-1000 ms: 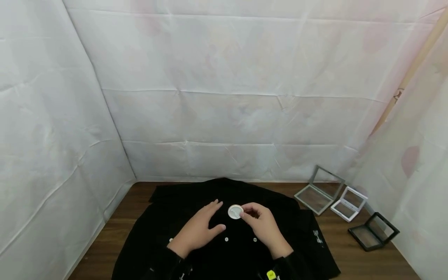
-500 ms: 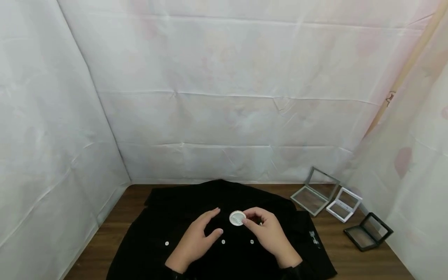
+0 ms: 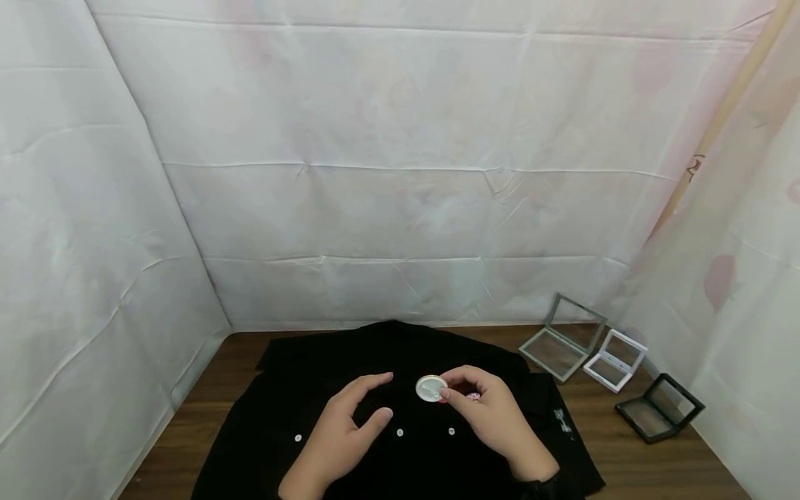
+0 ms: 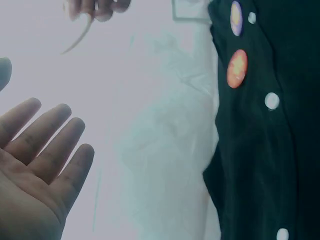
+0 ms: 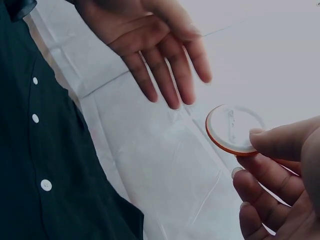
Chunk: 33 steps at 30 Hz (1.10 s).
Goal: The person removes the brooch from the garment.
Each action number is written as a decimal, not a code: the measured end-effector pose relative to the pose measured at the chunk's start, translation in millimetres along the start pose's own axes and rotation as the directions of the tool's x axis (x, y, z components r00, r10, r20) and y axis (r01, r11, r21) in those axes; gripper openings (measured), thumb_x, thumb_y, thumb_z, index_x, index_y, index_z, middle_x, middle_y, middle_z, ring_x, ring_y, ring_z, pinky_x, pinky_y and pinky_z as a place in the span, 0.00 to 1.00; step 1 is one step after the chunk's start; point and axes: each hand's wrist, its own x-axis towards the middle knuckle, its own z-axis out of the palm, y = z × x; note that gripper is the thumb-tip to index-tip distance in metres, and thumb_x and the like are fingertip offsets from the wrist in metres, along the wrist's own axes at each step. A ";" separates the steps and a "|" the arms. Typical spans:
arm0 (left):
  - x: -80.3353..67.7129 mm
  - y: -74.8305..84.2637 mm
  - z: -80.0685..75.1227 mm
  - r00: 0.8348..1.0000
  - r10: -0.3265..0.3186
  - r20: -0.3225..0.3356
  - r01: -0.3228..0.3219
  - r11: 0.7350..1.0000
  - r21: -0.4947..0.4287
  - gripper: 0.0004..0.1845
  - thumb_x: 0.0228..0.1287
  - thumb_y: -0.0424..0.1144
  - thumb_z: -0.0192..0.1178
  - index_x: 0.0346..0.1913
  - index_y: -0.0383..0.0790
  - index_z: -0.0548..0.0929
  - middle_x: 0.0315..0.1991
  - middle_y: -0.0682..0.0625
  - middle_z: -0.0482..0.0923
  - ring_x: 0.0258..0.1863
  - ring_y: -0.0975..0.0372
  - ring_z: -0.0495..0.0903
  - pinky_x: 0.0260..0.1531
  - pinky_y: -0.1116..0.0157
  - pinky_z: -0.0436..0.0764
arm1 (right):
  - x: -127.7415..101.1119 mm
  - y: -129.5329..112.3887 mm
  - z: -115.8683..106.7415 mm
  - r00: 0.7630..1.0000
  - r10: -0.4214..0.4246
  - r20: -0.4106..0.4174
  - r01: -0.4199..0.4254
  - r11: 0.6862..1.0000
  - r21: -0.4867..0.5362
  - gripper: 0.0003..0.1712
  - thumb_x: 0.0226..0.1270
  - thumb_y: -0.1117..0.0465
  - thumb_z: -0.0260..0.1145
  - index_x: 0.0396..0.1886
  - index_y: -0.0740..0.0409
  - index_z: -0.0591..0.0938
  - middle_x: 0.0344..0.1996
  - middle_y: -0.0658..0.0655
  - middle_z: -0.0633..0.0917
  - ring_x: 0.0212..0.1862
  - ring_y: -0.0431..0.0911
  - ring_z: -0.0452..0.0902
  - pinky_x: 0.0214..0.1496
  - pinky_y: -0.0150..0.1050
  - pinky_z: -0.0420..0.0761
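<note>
My right hand (image 3: 494,413) pinches a round pin badge (image 3: 430,389) at its edge, between thumb and fingers. In the right wrist view the badge (image 5: 232,131) shows its white back with a clear pin clasp and an orange rim; its front faces away. To its left, my left hand (image 3: 344,427) hovers with fingers loosely extended, apart from the badge and holding nothing. Below both hands lies a black shirt (image 3: 369,354) with white buttons. On its front, in the left wrist view, are an orange badge (image 4: 237,69) and a purple-rimmed badge (image 4: 236,18).
At the right of the wooden table (image 3: 675,465) stand three opened display frames: a grey one (image 3: 565,337), a white one (image 3: 615,361) and a black one (image 3: 659,410). White cloth (image 3: 387,208) hangs behind and at both sides.
My right hand has shifted slightly right with the badge, and the gap between the hands has widened. My left hand has drawn a little left and down. The head view has shifted slightly.
</note>
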 end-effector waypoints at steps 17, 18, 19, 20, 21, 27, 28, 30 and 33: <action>-8.3 30.1 7.9 0.976 0.217 -0.017 -0.204 0.938 0.281 0.18 0.72 0.51 0.67 0.61 0.56 0.82 0.52 0.68 0.80 0.50 0.72 0.80 0.49 0.61 0.84 | -16.2 -36.7 0.7 0.938 -0.312 0.151 0.344 0.791 -0.507 0.13 0.64 0.62 0.77 0.43 0.38 0.88 0.40 0.30 0.83 0.42 0.30 0.77 0.48 0.39 0.82; -8.4 32.1 8.5 0.973 0.232 -0.010 -0.220 0.934 0.281 0.17 0.71 0.49 0.68 0.59 0.55 0.83 0.49 0.67 0.80 0.47 0.72 0.80 0.47 0.62 0.85 | -16.8 -39.2 0.8 0.931 -0.328 0.160 0.362 0.777 -0.516 0.13 0.64 0.61 0.77 0.42 0.38 0.88 0.40 0.30 0.83 0.42 0.30 0.77 0.49 0.39 0.82; -8.7 34.0 9.1 0.970 0.244 -0.004 -0.233 0.931 0.281 0.15 0.70 0.47 0.69 0.56 0.54 0.83 0.46 0.67 0.80 0.44 0.72 0.80 0.45 0.64 0.85 | -17.5 -41.3 0.8 0.923 -0.345 0.170 0.381 0.763 -0.522 0.13 0.63 0.61 0.77 0.42 0.38 0.88 0.40 0.30 0.83 0.42 0.29 0.77 0.48 0.39 0.81; -8.9 35.8 9.6 0.968 0.251 0.004 -0.243 0.931 0.274 0.13 0.69 0.45 0.70 0.53 0.55 0.84 0.44 0.68 0.80 0.42 0.73 0.79 0.42 0.66 0.84 | -17.9 -43.0 1.1 0.916 -0.358 0.179 0.397 0.752 -0.526 0.13 0.63 0.61 0.78 0.42 0.38 0.87 0.39 0.29 0.83 0.41 0.28 0.76 0.48 0.38 0.81; -9.3 37.6 9.7 0.967 0.255 0.012 -0.248 0.930 0.271 0.11 0.69 0.44 0.71 0.51 0.55 0.85 0.42 0.68 0.79 0.40 0.73 0.79 0.40 0.67 0.84 | -18.3 -44.7 1.3 0.909 -0.372 0.188 0.413 0.742 -0.527 0.13 0.62 0.62 0.78 0.41 0.38 0.87 0.39 0.29 0.83 0.40 0.28 0.76 0.47 0.37 0.81; -11.5 45.3 10.7 0.958 0.285 0.029 -0.282 0.924 0.259 0.08 0.65 0.39 0.72 0.39 0.57 0.84 0.34 0.71 0.75 0.31 0.75 0.74 0.31 0.73 0.78 | -21.2 -52.3 3.2 0.890 -0.403 0.214 0.453 0.721 -0.525 0.15 0.60 0.63 0.79 0.40 0.38 0.88 0.38 0.30 0.83 0.39 0.28 0.75 0.46 0.35 0.80; -11.7 46.2 10.9 0.956 0.291 0.029 -0.289 0.923 0.253 0.08 0.65 0.38 0.73 0.38 0.57 0.84 0.33 0.71 0.75 0.30 0.76 0.74 0.31 0.74 0.78 | -21.4 -53.0 3.5 0.887 -0.407 0.216 0.457 0.717 -0.526 0.14 0.60 0.63 0.79 0.40 0.39 0.88 0.38 0.30 0.83 0.40 0.28 0.75 0.46 0.35 0.80; -12.3 47.6 11.4 0.952 0.305 0.031 -0.303 0.923 0.236 0.10 0.64 0.36 0.73 0.37 0.56 0.84 0.33 0.70 0.76 0.30 0.76 0.74 0.30 0.74 0.78 | -21.8 -53.9 3.9 0.882 -0.416 0.219 0.466 0.711 -0.527 0.14 0.60 0.63 0.79 0.41 0.39 0.88 0.38 0.30 0.83 0.40 0.29 0.76 0.46 0.35 0.80; -13.5 48.9 12.9 0.947 0.318 0.037 -0.319 0.927 0.197 0.11 0.62 0.33 0.73 0.36 0.55 0.84 0.32 0.70 0.77 0.29 0.76 0.75 0.29 0.75 0.79 | -23.0 -53.9 4.0 0.873 -0.436 0.218 0.482 0.701 -0.526 0.14 0.58 0.64 0.80 0.40 0.40 0.88 0.38 0.30 0.83 0.40 0.29 0.77 0.46 0.35 0.80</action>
